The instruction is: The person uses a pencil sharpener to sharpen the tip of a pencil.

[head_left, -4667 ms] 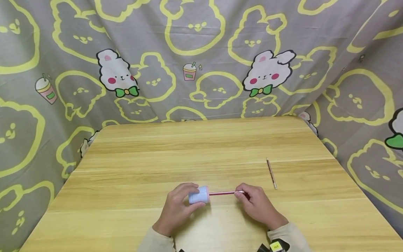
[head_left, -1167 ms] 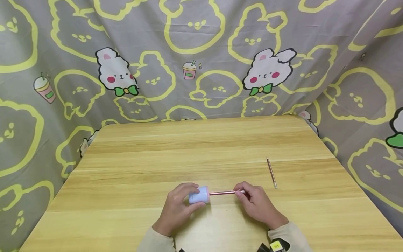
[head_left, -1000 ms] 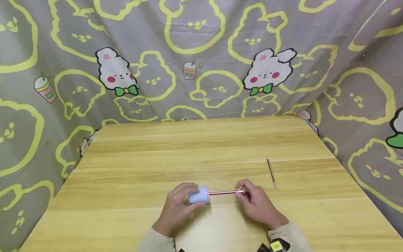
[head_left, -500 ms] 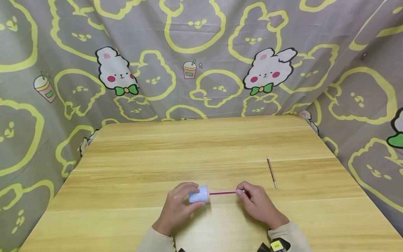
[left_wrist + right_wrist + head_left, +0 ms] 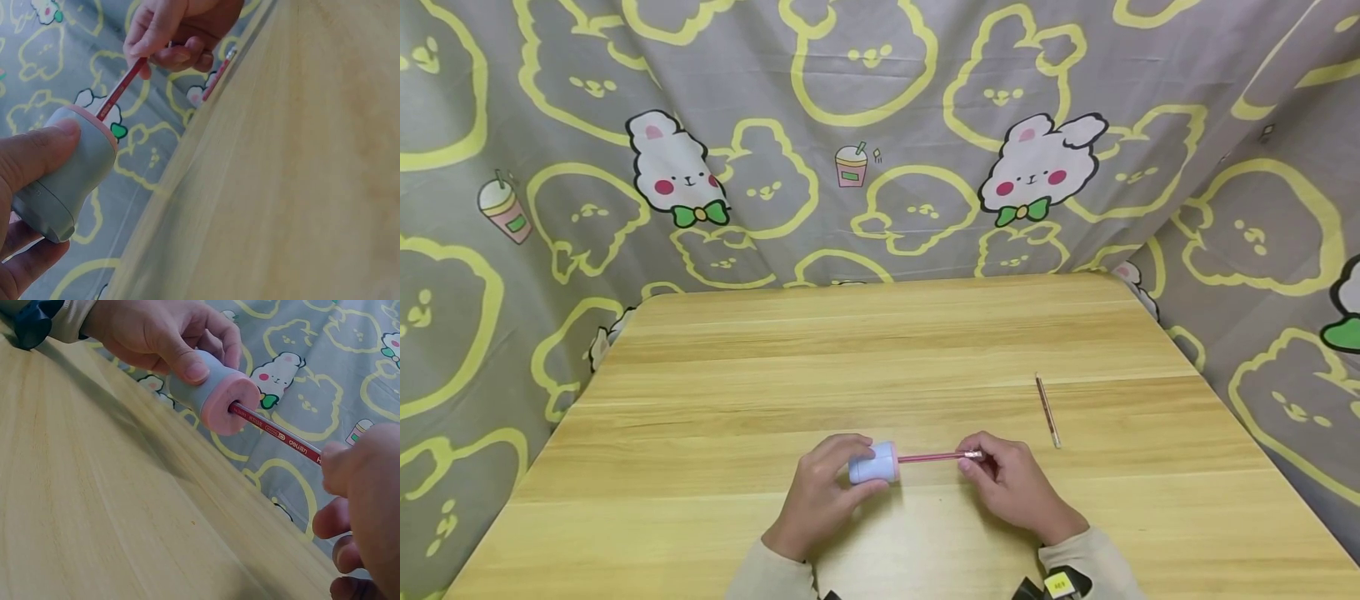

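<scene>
A light blue pencil sharpener [image 5: 874, 464] with a pink end face [image 5: 215, 411] is gripped by my left hand [image 5: 817, 490], thumb on the near side and fingers round the far side. One tip of a red pencil [image 5: 927, 457] sits in the hole of that pink face. My right hand [image 5: 1017, 485] pinches the pencil near its eraser end between thumb and index finger. In the right wrist view, pale lettering shows along the pencil shaft [image 5: 275, 429]. The pencil's point is hidden inside the sharpener.
A second pencil [image 5: 1048, 412] lies on the wooden table [image 5: 820, 350] beyond my right hand, its eraser end toward me. Behind the table and along its sides hangs a grey curtain [image 5: 820, 225] with yellow cartoon outlines.
My right fingers have shifted back and forth round the pencil's end; the eraser end, covered half a second ago, shows now. The left hand and sharpener have stayed in place.
</scene>
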A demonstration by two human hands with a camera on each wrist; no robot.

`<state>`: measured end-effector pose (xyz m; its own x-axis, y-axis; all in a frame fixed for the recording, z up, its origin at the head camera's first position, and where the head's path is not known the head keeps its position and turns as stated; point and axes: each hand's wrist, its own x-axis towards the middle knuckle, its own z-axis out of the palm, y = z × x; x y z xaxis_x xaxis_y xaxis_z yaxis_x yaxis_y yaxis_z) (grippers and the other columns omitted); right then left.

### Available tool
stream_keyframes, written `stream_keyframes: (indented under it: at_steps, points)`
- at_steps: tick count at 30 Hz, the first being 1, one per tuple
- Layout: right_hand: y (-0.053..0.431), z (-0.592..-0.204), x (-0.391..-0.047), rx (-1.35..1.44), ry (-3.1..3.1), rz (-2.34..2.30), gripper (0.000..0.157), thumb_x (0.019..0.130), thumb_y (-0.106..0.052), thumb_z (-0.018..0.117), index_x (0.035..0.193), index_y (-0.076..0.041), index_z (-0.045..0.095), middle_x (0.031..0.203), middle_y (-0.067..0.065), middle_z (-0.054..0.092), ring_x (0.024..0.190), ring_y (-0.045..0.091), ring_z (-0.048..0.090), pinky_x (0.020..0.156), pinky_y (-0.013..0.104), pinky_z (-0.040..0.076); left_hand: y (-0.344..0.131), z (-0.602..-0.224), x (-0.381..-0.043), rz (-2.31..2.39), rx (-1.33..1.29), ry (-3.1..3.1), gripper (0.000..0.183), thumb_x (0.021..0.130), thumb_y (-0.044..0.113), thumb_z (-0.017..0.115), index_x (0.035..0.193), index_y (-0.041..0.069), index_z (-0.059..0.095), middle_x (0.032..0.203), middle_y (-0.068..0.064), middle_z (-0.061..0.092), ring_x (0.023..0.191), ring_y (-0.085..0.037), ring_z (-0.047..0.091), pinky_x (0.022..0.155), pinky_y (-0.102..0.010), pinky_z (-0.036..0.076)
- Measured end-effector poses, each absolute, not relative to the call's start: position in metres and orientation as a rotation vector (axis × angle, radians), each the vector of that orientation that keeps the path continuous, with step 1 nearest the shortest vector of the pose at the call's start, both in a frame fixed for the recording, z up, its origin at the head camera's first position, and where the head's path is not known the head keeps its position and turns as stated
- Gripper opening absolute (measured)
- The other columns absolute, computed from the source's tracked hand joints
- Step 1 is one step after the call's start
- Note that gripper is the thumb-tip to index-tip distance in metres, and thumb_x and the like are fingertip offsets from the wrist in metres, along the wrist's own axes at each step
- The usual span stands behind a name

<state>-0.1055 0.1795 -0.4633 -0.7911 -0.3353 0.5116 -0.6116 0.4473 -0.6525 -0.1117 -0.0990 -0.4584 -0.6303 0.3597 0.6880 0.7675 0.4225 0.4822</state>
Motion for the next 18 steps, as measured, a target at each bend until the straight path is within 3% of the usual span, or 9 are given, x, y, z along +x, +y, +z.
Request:
stream_keyframes:
  at_steps: [8,13,18]
  points:
    - [0.1797,-0.4633,-0.1062,0.831,-2.374,1.275,0.007,0.093,-0.006,0.064,0.092,-0.012,0.06,0.068,-0.016,0.048,0.055,-0.003,0.039,0.041,0.015,0.038,-0.099,-0.4566,-0.1118,-1.103,-0.957,-2.188,0.038,0.063,0.015,0.09,0.092,0.006,0.066,0.102,-0.009,0.069,0.093,-0.023,0.067,0.082,-0.021,0.056]
    - [0.1798,-0.4657,-0.1072,0.821,-2.381,1.24,0.017,0.089,0.002,0.066,0.089,-0.014,0.061,0.067,-0.017,0.044,0.056,-0.003,0.038,0.043,0.015,0.038,-0.099,-0.4562,-0.1119,-1.1,-0.957,-2.19,0.037,0.063,0.015,0.09,0.091,0.006,0.066,0.102,-0.009,0.069,0.093,-0.023,0.067,0.082,-0.021,0.056]
    - [0.1797,-0.4661,-0.1069,0.804,-2.399,1.218,0.015,0.088,0.005,0.065,0.086,-0.01,0.063,0.067,-0.014,0.049,0.058,-0.003,0.04,0.044,0.016,0.04,-0.0993,-0.4573,-0.112,-1.097,-0.954,-2.191,0.038,0.063,0.015,0.09,0.091,0.006,0.067,0.102,-0.008,0.069,0.093,-0.023,0.067,0.082,-0.022,0.056]
